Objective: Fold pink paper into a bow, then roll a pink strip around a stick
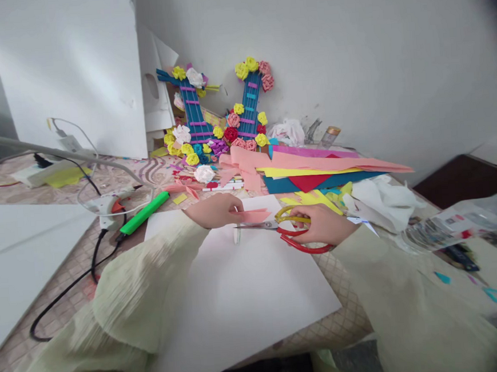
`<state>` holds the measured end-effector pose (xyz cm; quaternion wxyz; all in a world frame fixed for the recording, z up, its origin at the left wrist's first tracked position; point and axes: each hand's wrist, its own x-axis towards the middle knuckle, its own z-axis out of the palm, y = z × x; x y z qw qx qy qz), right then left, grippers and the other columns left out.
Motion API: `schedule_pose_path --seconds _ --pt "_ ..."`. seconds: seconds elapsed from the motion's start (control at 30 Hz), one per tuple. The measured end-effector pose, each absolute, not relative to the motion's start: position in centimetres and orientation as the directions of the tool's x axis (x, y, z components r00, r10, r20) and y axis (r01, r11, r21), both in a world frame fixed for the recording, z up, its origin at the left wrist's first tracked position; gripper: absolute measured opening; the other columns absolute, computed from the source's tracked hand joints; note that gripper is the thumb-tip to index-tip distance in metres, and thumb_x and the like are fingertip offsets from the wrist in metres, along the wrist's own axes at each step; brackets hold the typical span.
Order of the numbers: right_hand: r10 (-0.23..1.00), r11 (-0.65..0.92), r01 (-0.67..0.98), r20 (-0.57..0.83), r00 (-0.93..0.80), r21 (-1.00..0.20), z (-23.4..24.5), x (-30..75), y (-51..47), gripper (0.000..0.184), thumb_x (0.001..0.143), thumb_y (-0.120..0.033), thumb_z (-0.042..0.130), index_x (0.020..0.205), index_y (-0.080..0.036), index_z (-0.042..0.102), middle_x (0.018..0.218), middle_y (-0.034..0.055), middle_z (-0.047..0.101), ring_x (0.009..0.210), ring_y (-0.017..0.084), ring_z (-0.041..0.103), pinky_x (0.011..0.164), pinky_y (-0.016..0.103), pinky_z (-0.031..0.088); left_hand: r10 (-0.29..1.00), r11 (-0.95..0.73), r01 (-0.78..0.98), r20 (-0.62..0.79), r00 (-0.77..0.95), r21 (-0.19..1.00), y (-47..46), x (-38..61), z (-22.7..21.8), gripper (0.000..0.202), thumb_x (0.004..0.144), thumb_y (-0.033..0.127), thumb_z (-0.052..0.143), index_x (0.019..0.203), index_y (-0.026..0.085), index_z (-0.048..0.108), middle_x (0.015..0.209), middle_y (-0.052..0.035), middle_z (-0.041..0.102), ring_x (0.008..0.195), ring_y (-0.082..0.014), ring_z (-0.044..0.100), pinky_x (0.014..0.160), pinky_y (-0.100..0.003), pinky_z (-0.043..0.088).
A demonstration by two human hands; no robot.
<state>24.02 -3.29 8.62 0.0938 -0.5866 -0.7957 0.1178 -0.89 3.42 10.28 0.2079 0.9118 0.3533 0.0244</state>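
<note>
- Plainly, in the head view at the centre of the frame, the left grip [216,210] is pinched on a pink strip [254,215]. The strip lies just above the blades of the scissors [293,233], over the top edge of a white sheet [248,289].
- The right grip [326,224] is clenched through the scissors' red and yellow loops, with the blades pointing left toward the left fingertips.
- Those fingertips sit very near the blades, so if the strip is fed too far in, a snip could nick them.
- The strip looks thin and floppy, and I judge it could fold between the blades and tear rather than cut cleanly.
- Blur hides how far apart the blades stand.
- Left of centre, a glue gun [110,205] and its cable [95,261] lie on the surface [66,269] near the left sleeve. A swinging elbow might snag the cable and drag the gun.
- Right of centre, a paper stack [316,172] lies just behind the right grip, and a quick pull back could scatter it.
</note>
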Motion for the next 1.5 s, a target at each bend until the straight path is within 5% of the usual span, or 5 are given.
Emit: schedule_pose_path --seconds 1.07,1.33,1.5 --pt "0.962 0.271 0.941 0.022 -0.272 -0.201 9.0 24.1 -3.0 0.031 0.059 -0.045 0.06 0.08 -0.023 0.062 0.075 0.0018 0.066 0.063 0.016 0.058 0.056 0.026 0.042 0.672 -0.653 0.651 -0.1 0.734 0.387 3.3 -0.8 10.3 0.023 0.075 0.034 0.042 0.068 0.017 0.057 0.068 -0.0003 0.056 0.061 -0.0121 0.048 0.052 -0.022 0.028" --pt "0.964 0.26 0.936 0.008 -0.265 -0.237 10.0 25.9 -4.2 0.037 0.059 -0.047 0.06 0.089 -0.025 0.059 0.093 0.0019 0.064 0.081 0.02 0.06 0.067 0.03 0.046 0.687 -0.627 0.662 -0.108 0.718 0.41 3.2 -0.9 10.6 0.03 0.074 0.042 0.043 0.075 0.017 0.058 0.072 -0.0017 0.058 0.064 -0.0135 0.049 0.056 -0.022 0.03" --pt "0.997 0.08 0.969 0.033 -0.074 -0.233 6.9 28.9 -4.7 0.042 0.06 -0.046 0.059 0.094 -0.021 0.058 0.095 0.0058 0.064 0.084 0.023 0.06 0.07 0.032 0.047 0.685 -0.57 0.671 -0.177 0.707 0.474 3.4 -1.0 10.6 0.028 0.076 0.04 0.04 0.075 0.017 0.056 0.078 -0.001 0.061 0.066 -0.012 0.052 0.055 -0.021 0.032"
